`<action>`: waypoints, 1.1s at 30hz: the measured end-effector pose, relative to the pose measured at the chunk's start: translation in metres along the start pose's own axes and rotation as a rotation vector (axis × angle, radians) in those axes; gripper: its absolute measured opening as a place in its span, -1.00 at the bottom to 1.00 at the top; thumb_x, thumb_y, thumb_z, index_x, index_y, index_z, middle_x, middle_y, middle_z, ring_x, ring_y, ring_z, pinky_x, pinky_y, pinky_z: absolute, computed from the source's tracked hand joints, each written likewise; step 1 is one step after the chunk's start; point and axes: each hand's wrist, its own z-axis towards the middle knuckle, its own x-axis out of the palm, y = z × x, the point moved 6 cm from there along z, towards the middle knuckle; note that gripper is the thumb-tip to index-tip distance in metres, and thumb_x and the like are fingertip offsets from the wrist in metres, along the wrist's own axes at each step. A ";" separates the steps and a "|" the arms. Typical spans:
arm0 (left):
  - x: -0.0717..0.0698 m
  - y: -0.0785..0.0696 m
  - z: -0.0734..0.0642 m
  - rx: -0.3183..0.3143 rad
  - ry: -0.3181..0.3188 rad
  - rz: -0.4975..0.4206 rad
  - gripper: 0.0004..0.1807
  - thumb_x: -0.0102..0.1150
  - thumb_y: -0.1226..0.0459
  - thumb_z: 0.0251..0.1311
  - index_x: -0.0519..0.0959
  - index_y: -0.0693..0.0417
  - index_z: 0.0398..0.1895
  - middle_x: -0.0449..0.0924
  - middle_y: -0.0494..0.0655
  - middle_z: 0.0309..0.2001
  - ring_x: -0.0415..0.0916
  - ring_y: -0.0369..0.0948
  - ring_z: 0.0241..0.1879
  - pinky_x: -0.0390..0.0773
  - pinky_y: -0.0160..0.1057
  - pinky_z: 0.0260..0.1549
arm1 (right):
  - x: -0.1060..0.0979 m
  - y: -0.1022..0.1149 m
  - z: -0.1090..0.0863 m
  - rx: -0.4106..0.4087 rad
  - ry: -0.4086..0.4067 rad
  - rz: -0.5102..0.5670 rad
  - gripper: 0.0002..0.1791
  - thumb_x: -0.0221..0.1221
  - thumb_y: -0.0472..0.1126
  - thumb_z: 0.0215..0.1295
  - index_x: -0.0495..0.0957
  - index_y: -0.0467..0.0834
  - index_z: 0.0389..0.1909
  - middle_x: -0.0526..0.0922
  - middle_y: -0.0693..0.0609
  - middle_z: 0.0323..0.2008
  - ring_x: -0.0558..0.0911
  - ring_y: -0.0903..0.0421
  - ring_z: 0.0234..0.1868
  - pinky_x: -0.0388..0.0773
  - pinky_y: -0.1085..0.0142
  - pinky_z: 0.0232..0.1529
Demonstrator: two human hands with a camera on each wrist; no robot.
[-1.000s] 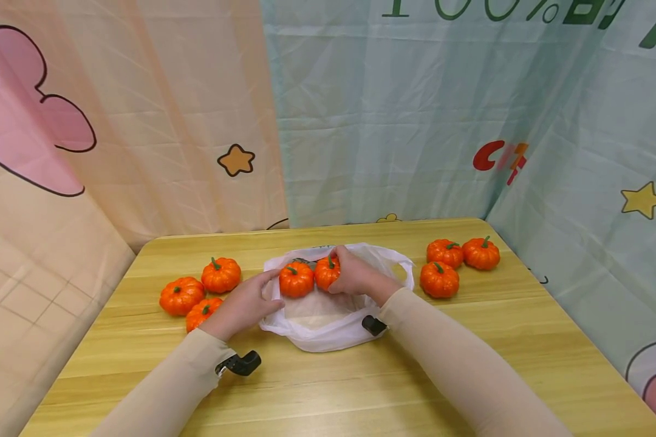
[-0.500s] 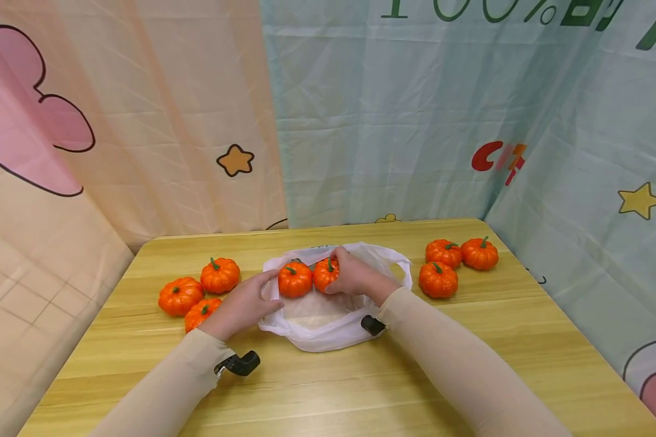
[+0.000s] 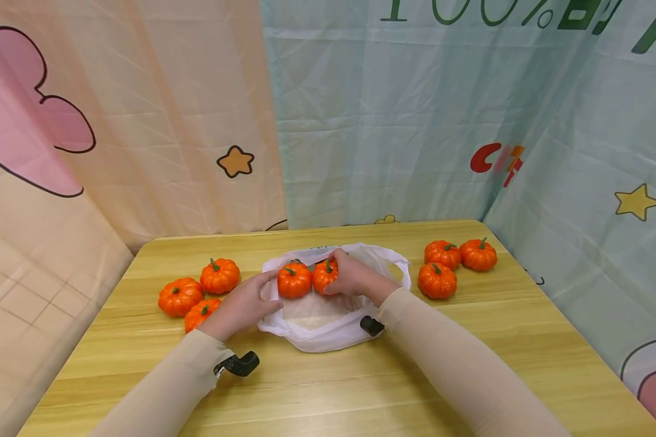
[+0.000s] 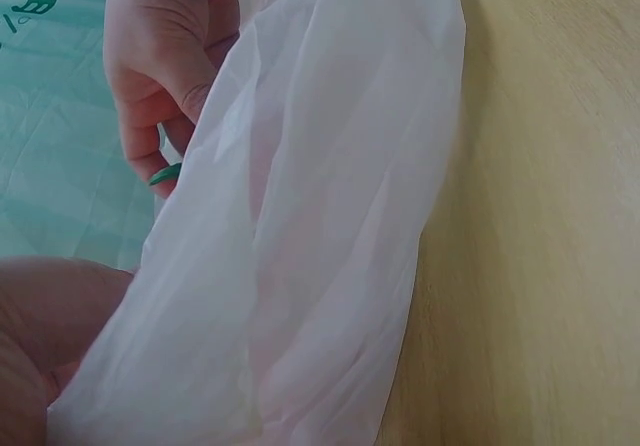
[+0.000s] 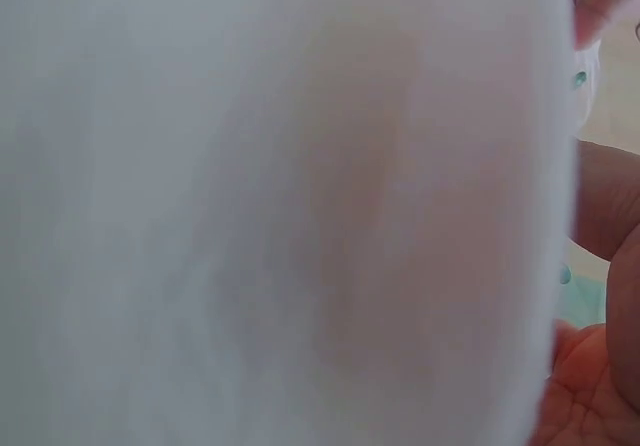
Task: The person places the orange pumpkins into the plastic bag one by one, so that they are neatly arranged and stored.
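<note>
In the head view, a white plastic bag (image 3: 328, 334) lies on the table with its mouth spread wide. Two small orange pumpkins with green stems sit side by side in its mouth. My right hand (image 3: 355, 276) grips the right pumpkin (image 3: 322, 278) between fingers and thumb. Beside the left pumpkin (image 3: 294, 281), my left hand (image 3: 246, 306) has its fingertips at the pumpkin's side and its thumb spread apart over the bag's edge. Bag plastic (image 4: 300, 216) hides most of the left wrist view. The right wrist view is mostly covered by blurred plastic (image 5: 300, 216).
Three more pumpkins (image 3: 220, 276) cluster on the wooden table (image 3: 317, 394) left of the bag, one partly behind the left hand. Another three pumpkins (image 3: 437, 280) stand together on the right. Printed curtains (image 3: 361, 121) hang behind and beside the table.
</note>
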 end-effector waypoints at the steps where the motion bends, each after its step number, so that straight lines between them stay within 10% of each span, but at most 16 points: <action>1: 0.000 0.000 0.000 0.000 0.000 0.000 -0.19 0.41 0.16 0.31 0.33 0.07 0.59 0.48 0.23 0.43 0.50 -0.03 -0.06 0.52 -0.18 -0.13 | 0.000 0.000 0.000 -0.001 -0.002 0.003 -0.19 0.49 -0.10 0.25 0.27 -0.13 0.41 0.54 -0.16 0.27 0.57 -0.08 0.18 0.52 0.04 0.40; 8: 0.001 0.003 0.001 -0.011 0.008 -0.023 -0.17 0.42 0.18 0.30 0.31 0.06 0.60 0.44 0.25 0.45 0.49 -0.03 -0.19 0.48 -0.21 -0.36 | -0.004 0.002 -0.003 0.001 -0.001 0.025 -0.20 0.49 -0.11 0.25 0.29 -0.12 0.42 0.54 -0.15 0.29 0.56 -0.08 0.16 0.54 0.05 0.37; 18: -0.001 0.001 0.000 -0.002 -0.009 0.008 -0.18 0.42 0.15 0.30 0.33 0.07 0.59 0.45 0.24 0.47 0.50 0.06 0.11 0.56 0.05 0.18 | -0.014 0.007 -0.007 0.005 -0.012 -0.018 -0.22 0.47 -0.08 0.28 0.33 -0.11 0.44 0.52 -0.16 0.37 0.56 -0.09 0.22 0.53 0.03 0.38; 33: 0.001 0.002 0.002 -0.002 -0.008 0.006 -0.18 0.42 0.15 0.30 0.32 0.08 0.59 0.42 0.26 0.48 0.49 0.10 0.23 0.49 0.21 0.34 | -0.046 0.021 -0.033 -0.056 -0.012 -0.040 -0.14 0.42 0.01 0.32 0.26 0.00 0.57 0.35 -0.13 0.55 0.58 -0.12 0.32 0.52 -0.06 0.36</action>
